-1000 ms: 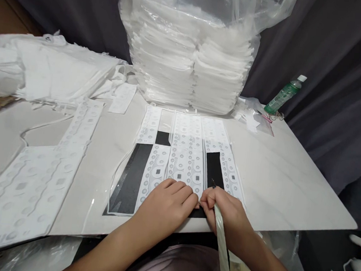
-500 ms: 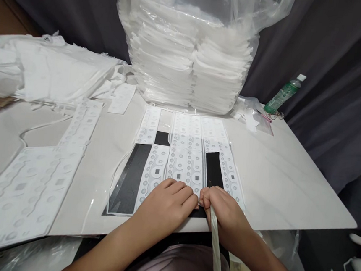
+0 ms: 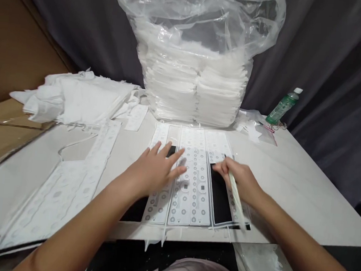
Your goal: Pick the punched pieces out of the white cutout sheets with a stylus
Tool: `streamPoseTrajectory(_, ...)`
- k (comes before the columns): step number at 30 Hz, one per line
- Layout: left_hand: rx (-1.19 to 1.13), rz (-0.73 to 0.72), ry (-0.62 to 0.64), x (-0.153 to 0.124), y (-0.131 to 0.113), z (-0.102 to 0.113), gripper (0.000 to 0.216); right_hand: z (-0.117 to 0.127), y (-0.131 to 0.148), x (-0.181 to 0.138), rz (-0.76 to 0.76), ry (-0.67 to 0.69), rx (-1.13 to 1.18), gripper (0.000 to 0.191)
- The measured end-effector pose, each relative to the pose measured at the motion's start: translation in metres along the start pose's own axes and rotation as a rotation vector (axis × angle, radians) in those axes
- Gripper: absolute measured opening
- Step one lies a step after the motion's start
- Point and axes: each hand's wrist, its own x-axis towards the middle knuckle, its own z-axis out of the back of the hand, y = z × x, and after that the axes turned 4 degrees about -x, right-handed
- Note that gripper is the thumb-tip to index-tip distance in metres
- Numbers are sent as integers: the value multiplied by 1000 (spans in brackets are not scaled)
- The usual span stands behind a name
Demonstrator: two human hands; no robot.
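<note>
My left hand (image 3: 153,171) hovers over the left part of a white printed sheet (image 3: 190,204), fingers spread and holding nothing. Grey circles and small dark squares mark the sheet, which lies in panels with thin white edging. My right hand (image 3: 243,179) is closed around a long pale strip-like thing (image 3: 238,201); a thin dark tip shows above the fingers, and its exact kind is unclear. Beneath that hand is a black rectangular opening or panel (image 3: 221,194). Several thin white ends (image 3: 163,234) stick out past the sheet's near edge.
A clear plastic bag (image 3: 193,90) of stacked white pieces stands behind the sheet. White fabric (image 3: 86,95) is heaped at back left, beside cardboard (image 3: 13,125). Another printed white piece (image 3: 64,193) lies left. A green bottle (image 3: 282,108) leans at back right near scraps (image 3: 252,131).
My hands were together at the sheet's near edge; they have parted and moved farther up over it. The left hand has opened. The right keeps the pale strip. The camera view has shifted.
</note>
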Motion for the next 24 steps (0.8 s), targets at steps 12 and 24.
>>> streamPoseTrajectory(12,20,418,-8,109,40,-19,80,-28,-55,95,-171,191,-318,36)
streamPoseTrajectory(24,-38,334,-144,121,41,-1,55,-34,-60,115,-170,110,-381,27)
